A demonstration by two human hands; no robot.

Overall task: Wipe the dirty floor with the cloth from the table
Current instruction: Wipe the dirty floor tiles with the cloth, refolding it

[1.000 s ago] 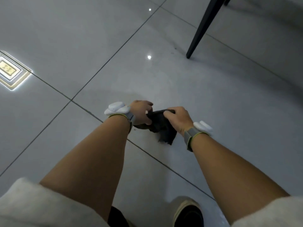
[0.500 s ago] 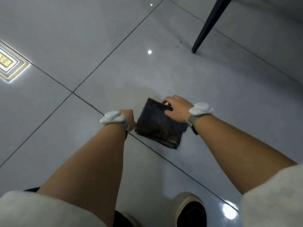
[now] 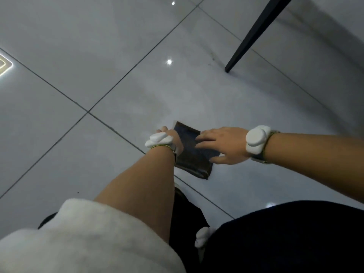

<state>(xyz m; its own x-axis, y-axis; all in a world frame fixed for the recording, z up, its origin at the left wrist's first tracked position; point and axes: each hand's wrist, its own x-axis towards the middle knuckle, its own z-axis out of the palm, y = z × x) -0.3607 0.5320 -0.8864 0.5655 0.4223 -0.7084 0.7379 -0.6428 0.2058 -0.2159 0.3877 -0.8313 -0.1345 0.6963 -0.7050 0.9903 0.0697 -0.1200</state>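
The dark folded cloth (image 3: 196, 164) lies flat on the glossy grey tiled floor (image 3: 122, 46), across a grout line. My right hand (image 3: 222, 144) rests palm down on the cloth's upper part with its fingers spread. My left hand (image 3: 172, 137) is curled against the cloth's left edge; the wrist tracker hides its fingers. A faint damp smear (image 3: 157, 107) shows on the tile just beyond the cloth. Small dark specks (image 3: 212, 59) mark the floor farther off.
A black table leg (image 3: 250, 36) slants down to the floor at the upper right. My dark-trousered knee (image 3: 285, 237) fills the lower right. A bright lamp reflection (image 3: 5, 65) sits at the left edge.
The bunched cloth was spread into a flat folded pad on the floor. My right hand went from pinching it to lying flat on top. The camera has dropped lower and closer.
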